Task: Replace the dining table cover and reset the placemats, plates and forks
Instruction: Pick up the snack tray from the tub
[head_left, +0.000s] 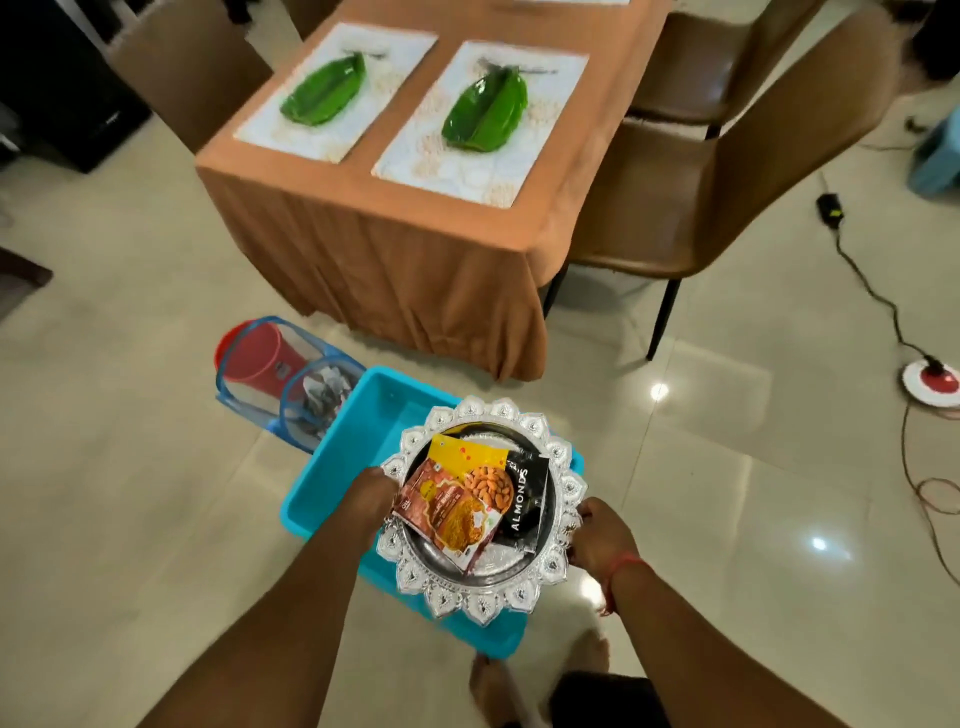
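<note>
I see my left hand (370, 493) and right hand (597, 535) gripping opposite rims of the silver tray (483, 597) holding snack packets (467, 506) above the blue tub (332, 467).

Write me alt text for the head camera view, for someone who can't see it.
Both hands, left hand and right hand, hold an ornate silver tray of snack packets above a blue tub on the floor. Beyond, an orange-covered table carries two placemats with green leaf plates.

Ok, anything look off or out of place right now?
Mostly tidy. The two placemats lie flat, each with a green leaf plate. One oddity: the mesh holder lies tipped on the floor beside the blue tub.
</note>
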